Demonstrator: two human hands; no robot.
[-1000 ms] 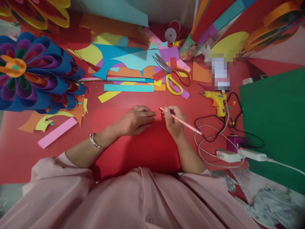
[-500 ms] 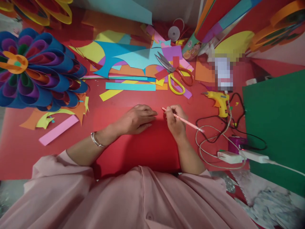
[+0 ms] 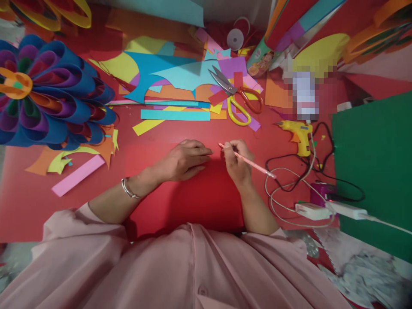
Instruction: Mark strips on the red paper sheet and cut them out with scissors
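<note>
A sheet of red paper (image 3: pixel 193 206) lies in front of me on the red table. My left hand (image 3: pixel 186 161) rests flat on its upper part, fingers stretched out to the right and nothing in them. Between the thumb and fingers of my right hand (image 3: pixel 238 161) is a slim pink pencil (image 3: pixel 257 166). It slants, with its pointed end up and left towards my left fingertips and its back end down and right. Whether the point touches the paper I cannot tell.
Scissors (image 3: pixel 230 92) lie on coloured paper scraps beyond my hands. A yellow glue gun (image 3: pixel 299 133), tangled cables and a white plug adapter (image 3: pixel 313 210) are at right, beside a green board (image 3: pixel 373 171). A layered paper flower (image 3: pixel 58 90) stands at left, near a pink strip (image 3: pixel 78 175).
The view has shifted slightly, so things at the edges sit a little differently. My hands and the pencil keep almost the same pose.
</note>
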